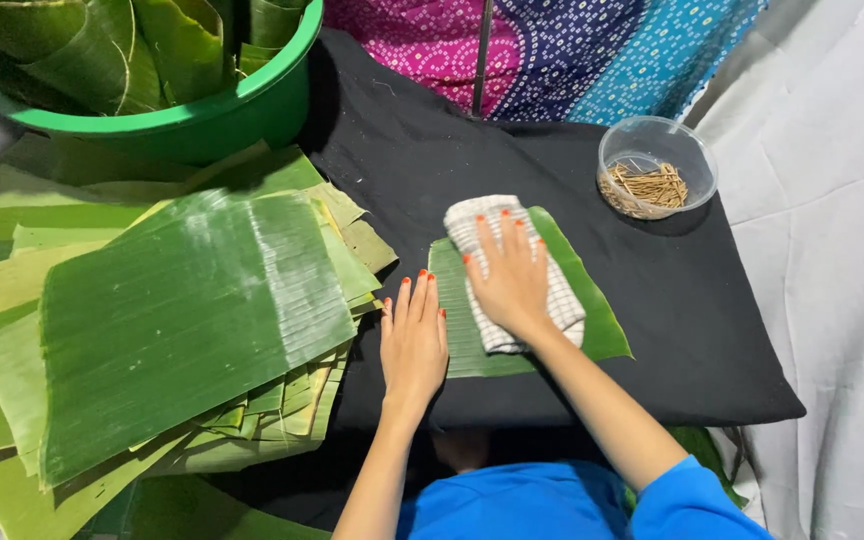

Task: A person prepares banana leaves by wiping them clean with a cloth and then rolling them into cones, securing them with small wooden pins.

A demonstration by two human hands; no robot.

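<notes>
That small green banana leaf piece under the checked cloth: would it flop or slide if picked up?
The small green banana leaf piece lies flat and thin, so it probably bends limply. Its ribbed grain suggests it may tear along the lines. The left hand pins its edge while the right hand presses the checked cloth, hinting it slides.

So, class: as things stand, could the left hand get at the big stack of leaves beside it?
Probably yes: the left hand lies flat and holds nothing, right beside the stack of leaves, with nothing between them.
</notes>
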